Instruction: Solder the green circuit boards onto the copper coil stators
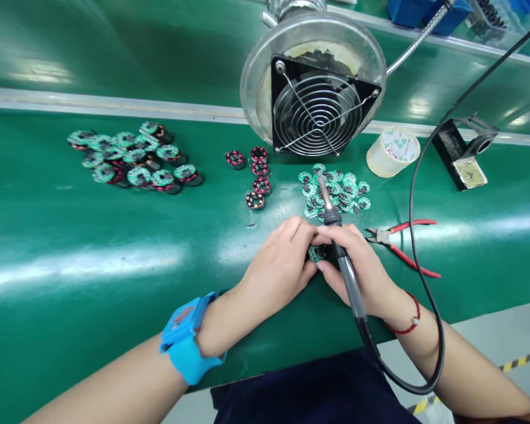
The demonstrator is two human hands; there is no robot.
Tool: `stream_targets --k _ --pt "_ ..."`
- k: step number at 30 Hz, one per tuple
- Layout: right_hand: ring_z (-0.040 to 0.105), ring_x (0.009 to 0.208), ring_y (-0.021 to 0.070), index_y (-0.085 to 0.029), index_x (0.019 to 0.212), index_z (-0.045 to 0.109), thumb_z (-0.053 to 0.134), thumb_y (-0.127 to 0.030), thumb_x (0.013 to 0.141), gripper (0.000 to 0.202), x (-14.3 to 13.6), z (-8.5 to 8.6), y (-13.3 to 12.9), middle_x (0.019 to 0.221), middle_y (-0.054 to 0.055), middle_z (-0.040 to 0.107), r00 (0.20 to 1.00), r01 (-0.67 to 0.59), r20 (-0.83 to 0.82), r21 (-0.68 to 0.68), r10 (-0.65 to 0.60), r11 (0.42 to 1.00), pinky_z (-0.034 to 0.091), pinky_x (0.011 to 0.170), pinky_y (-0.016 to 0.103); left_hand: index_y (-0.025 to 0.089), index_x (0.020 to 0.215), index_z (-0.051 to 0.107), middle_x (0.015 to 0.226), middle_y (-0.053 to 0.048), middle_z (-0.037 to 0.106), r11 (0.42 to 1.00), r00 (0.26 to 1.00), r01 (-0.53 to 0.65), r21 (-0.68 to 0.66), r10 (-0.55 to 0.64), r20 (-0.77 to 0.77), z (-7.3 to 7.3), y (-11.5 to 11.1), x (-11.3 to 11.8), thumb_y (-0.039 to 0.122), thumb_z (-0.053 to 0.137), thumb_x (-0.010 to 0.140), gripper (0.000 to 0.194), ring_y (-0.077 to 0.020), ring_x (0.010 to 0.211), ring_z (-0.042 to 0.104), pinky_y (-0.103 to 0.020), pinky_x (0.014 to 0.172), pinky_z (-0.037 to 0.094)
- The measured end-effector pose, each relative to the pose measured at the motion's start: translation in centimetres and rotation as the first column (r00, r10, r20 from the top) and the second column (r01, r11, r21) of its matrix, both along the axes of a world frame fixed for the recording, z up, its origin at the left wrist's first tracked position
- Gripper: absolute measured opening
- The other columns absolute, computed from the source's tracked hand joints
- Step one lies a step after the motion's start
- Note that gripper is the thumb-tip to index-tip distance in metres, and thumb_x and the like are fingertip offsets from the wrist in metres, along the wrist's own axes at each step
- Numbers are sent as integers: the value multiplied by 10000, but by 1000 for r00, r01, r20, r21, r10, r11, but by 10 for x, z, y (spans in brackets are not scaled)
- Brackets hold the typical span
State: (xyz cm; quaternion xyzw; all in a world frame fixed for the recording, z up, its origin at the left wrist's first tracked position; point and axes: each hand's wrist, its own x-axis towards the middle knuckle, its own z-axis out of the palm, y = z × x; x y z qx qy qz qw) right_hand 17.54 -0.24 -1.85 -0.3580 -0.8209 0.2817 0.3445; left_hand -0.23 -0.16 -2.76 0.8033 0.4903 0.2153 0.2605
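Observation:
My left hand (283, 259), with a blue strap at the wrist, has its fingers closed around a small green circuit board (317, 253) on the near side of the bench. From the other side my right hand (357, 259) touches the same board with thumb and finger. A soldering iron (350, 282) also rests in my right hand, its metal tip pointing away over a pile of round green boards (342, 191). Whatever lies beneath the held board is hidden by my fingers.
Coils topped with green boards (135, 156) stand at the back left. Pink-and-black coils (259, 169) sit mid-bench. Behind are a fan (320, 115) and a tape roll (392, 153); red-handled pliers (401, 238), an iron stand (461, 153) and a looping black cable (413, 206) are right.

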Motion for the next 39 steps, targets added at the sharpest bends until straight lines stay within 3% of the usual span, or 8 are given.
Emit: stream_targets --k 5,11,19,24,30,39 --pt "604 992 226 -266 1373 387 524 -109 900 517 0 0 3 1139 62 685 997 37 71 46 -40 998 506 876 437 179 1033 478 954 -53 544 983 996 86 -164 -86 9 12 9 -13 118 480 862 182 -217 884 551 -361 777 474" --pt "607 932 245 -253 1316 438 507 -120 911 432 -1 -2 3 1052 76 690 969 86 220 114 -110 990 529 793 435 204 827 470 836 -16 551 973 994 102 -207 -90 65 16 20 -21 111 426 888 120 -185 790 540 -310 715 427" --pt "637 1014 228 -252 1383 361 512 -113 911 515 0 -2 5 1164 82 655 991 36 129 9 -37 999 538 868 420 192 808 578 846 -13 602 965 972 125 -231 -73 224 23 25 -21 152 463 883 142 -160 809 565 -274 719 420" --pt "626 1018 244 -264 1392 354 560 -162 893 549 -5 -1 3 1146 80 652 991 102 82 54 -106 993 534 864 434 193 792 584 781 12 589 944 955 75 -321 25 296 18 23 -16 164 508 845 97 -139 719 538 -258 661 414" --pt "579 802 207 -276 1298 445 519 -134 915 416 -14 -1 1 929 27 655 980 178 58 184 -192 967 515 744 383 187 785 588 767 17 577 945 948 70 -320 37 316 17 22 -14 175 515 842 94 -130 704 515 -248 640 397" --pt "570 765 209 -278 1288 487 498 -149 923 386 -13 -3 1 844 14 652 967 206 116 176 -229 962 490 728 380 175 793 594 748 14 598 901 923 31 -433 140 357 19 23 -13 238 517 850 114 -129 692 515 -245 627 398"
